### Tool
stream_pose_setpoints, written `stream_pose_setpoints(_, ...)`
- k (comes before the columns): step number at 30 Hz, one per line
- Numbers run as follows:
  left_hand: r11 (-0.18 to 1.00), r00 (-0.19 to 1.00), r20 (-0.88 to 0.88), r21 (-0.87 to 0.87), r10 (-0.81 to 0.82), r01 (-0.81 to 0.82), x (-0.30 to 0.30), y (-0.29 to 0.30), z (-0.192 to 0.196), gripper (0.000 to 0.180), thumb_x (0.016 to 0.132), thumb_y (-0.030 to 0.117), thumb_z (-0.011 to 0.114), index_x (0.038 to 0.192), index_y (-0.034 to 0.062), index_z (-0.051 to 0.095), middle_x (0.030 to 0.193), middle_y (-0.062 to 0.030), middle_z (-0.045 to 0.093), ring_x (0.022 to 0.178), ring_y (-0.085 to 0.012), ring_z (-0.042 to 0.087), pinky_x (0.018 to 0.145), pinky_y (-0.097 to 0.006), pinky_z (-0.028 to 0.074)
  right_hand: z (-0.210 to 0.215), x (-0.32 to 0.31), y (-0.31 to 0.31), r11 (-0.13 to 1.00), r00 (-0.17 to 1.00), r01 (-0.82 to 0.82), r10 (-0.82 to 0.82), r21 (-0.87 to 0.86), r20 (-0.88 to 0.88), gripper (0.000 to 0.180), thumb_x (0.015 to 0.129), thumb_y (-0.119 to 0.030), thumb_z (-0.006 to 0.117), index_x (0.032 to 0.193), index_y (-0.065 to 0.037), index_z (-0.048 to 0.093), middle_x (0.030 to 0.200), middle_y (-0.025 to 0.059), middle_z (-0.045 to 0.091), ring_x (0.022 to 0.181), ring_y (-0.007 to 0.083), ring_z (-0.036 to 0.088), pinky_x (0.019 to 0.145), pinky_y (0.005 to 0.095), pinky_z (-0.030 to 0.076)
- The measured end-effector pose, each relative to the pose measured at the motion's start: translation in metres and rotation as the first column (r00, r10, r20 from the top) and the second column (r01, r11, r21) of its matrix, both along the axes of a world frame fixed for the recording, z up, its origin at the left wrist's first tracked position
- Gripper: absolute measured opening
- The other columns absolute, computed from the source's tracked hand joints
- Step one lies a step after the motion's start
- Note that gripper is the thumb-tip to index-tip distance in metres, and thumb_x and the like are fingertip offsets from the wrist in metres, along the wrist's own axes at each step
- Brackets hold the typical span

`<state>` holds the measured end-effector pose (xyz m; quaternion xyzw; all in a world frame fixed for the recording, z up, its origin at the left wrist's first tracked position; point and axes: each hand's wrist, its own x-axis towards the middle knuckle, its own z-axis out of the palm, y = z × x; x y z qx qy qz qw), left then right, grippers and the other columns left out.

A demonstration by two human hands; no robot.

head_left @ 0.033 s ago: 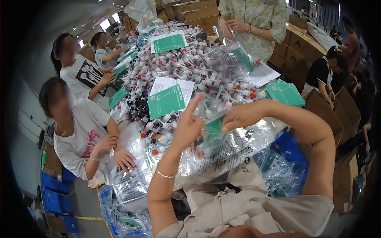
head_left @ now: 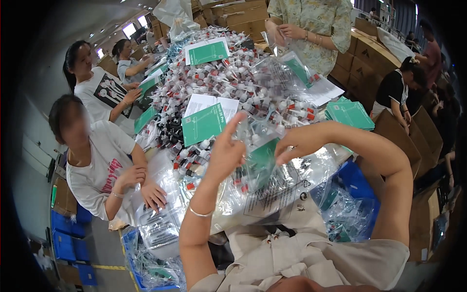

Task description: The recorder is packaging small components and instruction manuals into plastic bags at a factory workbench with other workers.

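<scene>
Between my hands is a clear plastic bag point(head_left: 253, 176) with a green booklet point(head_left: 264, 156) and a few small pieces with red parts inside. My left hand point(head_left: 226, 155) is at the bag's left side, index finger stretched upward and the other fingers curled on the film. On the opposite side, my right hand point(head_left: 297, 142) bends its fingertips down at the bag's edge, close to the booklet. Beyond them rises a large pile of small bottles point(head_left: 228, 82) with pale pointed tips and red or dark parts. A green booklet with white sheets point(head_left: 204, 124) lies on its near slope.
More green booklets point(head_left: 349, 115) are stacked at the right. Blue bins point(head_left: 357, 182) point(head_left: 141, 280) of filled bags stand below the table on both sides. Printed plastic film point(head_left: 292, 187) covers the near edge. Co-workers stand left and across; cartons point(head_left: 372, 53) are piled behind.
My left hand has shifted slightly left and down, my right hand slightly right. More of the green booklet shows between them. The co-worker across moves a hand slightly at a bag.
</scene>
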<state>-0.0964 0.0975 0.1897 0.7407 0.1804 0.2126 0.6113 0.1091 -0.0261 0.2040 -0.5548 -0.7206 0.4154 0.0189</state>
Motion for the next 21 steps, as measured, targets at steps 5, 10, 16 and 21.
stream_pose_setpoints(5,1.000,0.989,0.145,-0.014,0.027,-0.025,-0.011,0.018,0.030,0.065,0.074,-0.009,0.043,0.137,0.0038,0.035,0.119,-0.0088,0.055,0.045,-0.0035,0.045,0.039,-0.018,0.036,0.020,-0.012,-0.008,0.813,0.932,-0.170,-0.052,0.557,0.360,0.025,0.085,-0.024,0.060,0.100,-0.004,0.058,0.103,0.0160,0.058,0.095,0.0298,0.056,0.084,0.0408,0.043)
stream_pose_setpoints(10,0.994,0.980,0.197,0.113,-0.035,0.013,-0.016,0.001,0.093,0.053,0.075,-0.011,0.042,0.127,-0.0034,0.046,0.109,-0.0085,0.061,0.055,-0.0031,0.050,0.046,-0.018,0.040,0.069,-0.058,0.024,-0.054,0.988,-0.139,-0.077,0.989,0.134,0.015,0.074,-0.017,0.069,0.078,-0.007,0.058,0.117,0.0120,0.050,0.109,0.0313,0.048,0.088,0.0419,0.040)
stream_pose_setpoints(16,0.888,0.958,0.260,0.460,-0.123,-0.011,-0.004,-0.021,0.135,0.045,0.080,-0.009,0.041,0.123,-0.0029,0.051,0.101,-0.0050,0.062,0.077,-0.0016,0.053,0.064,-0.015,0.041,0.101,-0.050,0.014,0.011,0.993,0.014,-0.118,1.000,-0.013,0.018,0.073,-0.018,0.071,0.079,-0.009,0.057,0.118,0.0117,0.050,0.094,0.0327,0.057,0.078,0.0392,0.047)
stream_pose_setpoints(21,0.877,0.935,0.310,0.481,-0.173,0.003,0.009,-0.044,0.147,0.041,0.079,-0.009,0.045,0.117,-0.0004,0.055,0.099,-0.0008,0.055,0.061,0.0011,0.044,0.053,-0.014,0.036,0.099,-0.036,-0.019,0.212,0.971,0.042,-0.241,0.976,0.010,0.017,0.078,-0.010,0.068,0.083,-0.005,0.053,0.096,0.0090,0.056,0.084,0.0272,0.058,0.069,0.0382,0.046)
